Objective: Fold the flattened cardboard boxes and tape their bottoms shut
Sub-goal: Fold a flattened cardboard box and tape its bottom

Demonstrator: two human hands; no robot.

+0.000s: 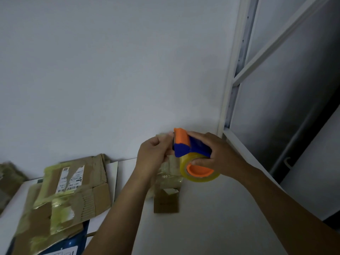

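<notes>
The right hand (219, 155) grips the tape dispenser (191, 150); the left hand (154, 153) pinches its tape end (165, 138). Pull steadily, keeping it flat.

The white counter (211, 218) is carrying flattened cardboard boxes (73, 190) at left, with a small cardboard piece (166, 201) lying at its middle.

The left grip (154, 153) is covering the mouth of the tape dispenser (185, 146), so whatever its curled fingers are pinching is going unseen. The right grip (220, 155) is hiding the handle. The flattened cardboard box (73, 196) is running off the bottom edge, and its label (70, 179) is blurring beyond reading.
</notes>
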